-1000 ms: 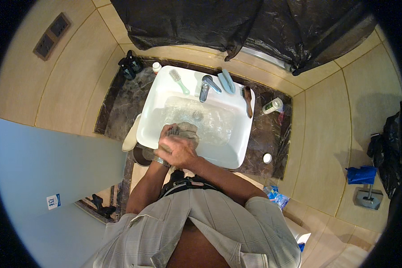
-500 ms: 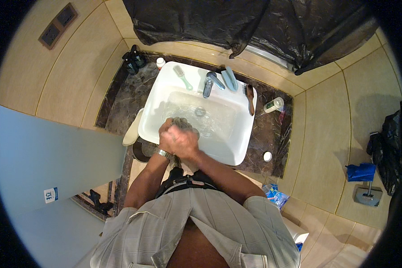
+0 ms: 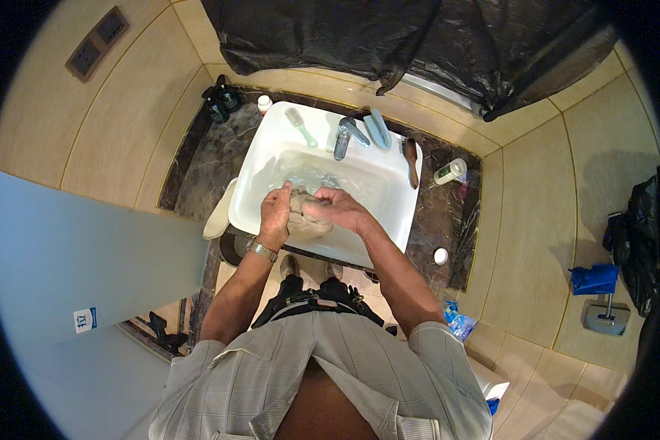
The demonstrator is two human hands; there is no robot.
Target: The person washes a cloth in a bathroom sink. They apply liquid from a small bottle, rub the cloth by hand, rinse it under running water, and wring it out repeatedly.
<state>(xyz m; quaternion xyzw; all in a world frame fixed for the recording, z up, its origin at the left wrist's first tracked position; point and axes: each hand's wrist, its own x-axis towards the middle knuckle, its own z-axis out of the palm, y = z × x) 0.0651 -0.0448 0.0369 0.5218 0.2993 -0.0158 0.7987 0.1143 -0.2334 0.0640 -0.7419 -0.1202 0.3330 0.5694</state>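
Observation:
Over the near part of a white sink [image 3: 243,196] holding water, I grip a bunched, wet, grey-beige cloth [image 3: 308,226]. What kind of cloth item it is does not show. My left hand [image 3: 275,211], below a metal wristwatch, pinches its left edge with the thumb up. On the other side, my right hand [image 3: 339,208] has its fingers closed on the upper right part. The cloth hangs between and below my hands, above the sink's near rim. A chrome faucet [image 3: 342,139] stands at the sink's far side, beyond both hands.
A pale green brush [image 3: 301,127], a blue brush [image 3: 378,130] and a brown wooden brush [image 3: 411,163] lie along the sink's far rim. Dark pump bottles [image 3: 221,100] stand far left on the marble counter [image 3: 436,213]. A clear container [image 3: 449,171] and a white lid [image 3: 440,256] sit right.
My hands were pressed together around the bunched cloth. They have moved apart, the right one rightward and farther away, and the cloth is now spread more between them, hanging lower.

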